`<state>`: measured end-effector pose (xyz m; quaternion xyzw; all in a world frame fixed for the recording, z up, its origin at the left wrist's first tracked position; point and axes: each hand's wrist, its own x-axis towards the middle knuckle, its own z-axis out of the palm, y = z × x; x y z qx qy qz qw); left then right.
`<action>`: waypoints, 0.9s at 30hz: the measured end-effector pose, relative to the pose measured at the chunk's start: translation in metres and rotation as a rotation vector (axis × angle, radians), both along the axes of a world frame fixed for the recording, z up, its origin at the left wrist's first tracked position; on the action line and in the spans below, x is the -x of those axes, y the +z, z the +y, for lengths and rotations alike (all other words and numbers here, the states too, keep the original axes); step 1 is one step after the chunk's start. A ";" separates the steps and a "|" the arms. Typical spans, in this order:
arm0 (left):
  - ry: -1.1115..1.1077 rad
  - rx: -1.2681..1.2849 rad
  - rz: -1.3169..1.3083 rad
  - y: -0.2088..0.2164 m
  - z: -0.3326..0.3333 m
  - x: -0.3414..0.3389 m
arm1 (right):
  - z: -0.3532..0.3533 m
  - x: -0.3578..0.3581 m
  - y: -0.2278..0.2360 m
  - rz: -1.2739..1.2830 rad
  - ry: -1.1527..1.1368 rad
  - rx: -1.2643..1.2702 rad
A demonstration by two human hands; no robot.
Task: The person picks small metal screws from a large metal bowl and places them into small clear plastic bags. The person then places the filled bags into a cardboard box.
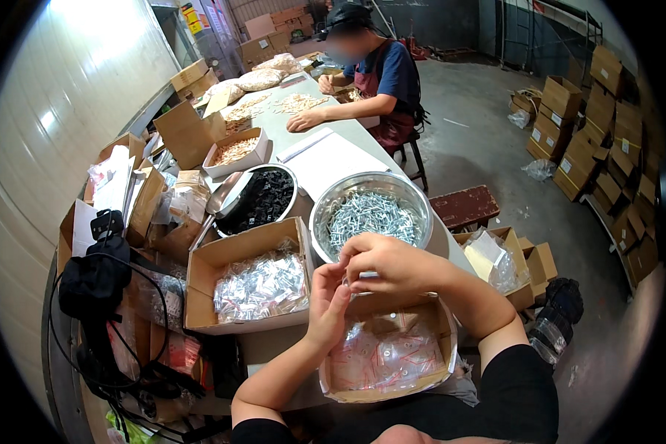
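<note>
My left hand (328, 300) and my right hand (389, 263) meet over the front rim of a steel bowl (317, 235) full of loose silver screws (371, 216). Both sets of fingers are pinched close together. Whatever lies between them is too small and too covered to name. Below my hands, close to my body, sits an open cardboard box (446, 333) with clear zip bags (388, 354) edged in red. To the left, another cardboard box (200, 292) holds a heap of small filled clear bags (263, 285).
Behind the left box stands a bowl of black parts (263, 196) with a metal scoop (226, 192). Farther back are a white box of wooden pieces (235, 152) and papers (333, 159). A co-worker (392, 81) sits at the table's right side. Stacked cartons (581, 148) line the right.
</note>
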<state>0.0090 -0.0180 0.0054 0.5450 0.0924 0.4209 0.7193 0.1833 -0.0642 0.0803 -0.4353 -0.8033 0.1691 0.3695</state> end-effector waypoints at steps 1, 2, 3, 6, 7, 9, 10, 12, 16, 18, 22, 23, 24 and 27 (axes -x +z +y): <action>0.015 -0.043 0.030 -0.004 0.004 0.004 | 0.002 -0.003 -0.001 0.044 -0.018 0.006; 0.030 -0.086 0.059 -0.005 0.006 0.007 | 0.002 -0.005 0.001 0.029 -0.037 0.028; 0.070 -0.153 0.061 -0.003 0.007 0.006 | 0.001 -0.007 0.003 0.015 -0.058 0.052; 0.187 -0.326 0.179 0.002 0.006 0.009 | 0.000 -0.006 0.005 0.013 -0.079 0.071; 0.199 -0.321 0.185 0.001 0.006 0.009 | -0.001 -0.005 0.006 0.016 -0.075 0.099; 0.222 -0.312 0.199 0.000 0.006 0.010 | -0.002 -0.001 0.010 0.051 -0.069 0.155; 0.239 -0.335 0.213 0.001 0.006 0.011 | -0.003 0.001 0.014 0.083 -0.068 0.183; 0.273 -0.382 0.239 0.005 0.006 0.013 | -0.004 0.001 0.014 0.070 -0.063 0.194; 0.380 -0.616 0.302 0.016 0.004 0.015 | -0.002 -0.004 0.005 -0.014 -0.034 0.149; 0.405 -0.694 0.334 0.025 0.003 0.016 | -0.002 -0.004 0.005 -0.023 -0.020 0.150; 0.402 -0.707 0.388 0.028 0.004 0.017 | -0.001 -0.001 0.003 -0.088 -0.019 0.148; 0.402 -0.714 0.403 0.027 0.005 0.017 | 0.000 0.001 0.001 -0.109 -0.021 0.141; 0.402 -0.720 0.419 0.027 0.006 0.018 | -0.001 0.004 0.000 -0.114 -0.025 0.138; 0.398 -0.725 0.417 0.026 0.009 0.018 | -0.003 0.009 0.002 -0.117 -0.025 0.143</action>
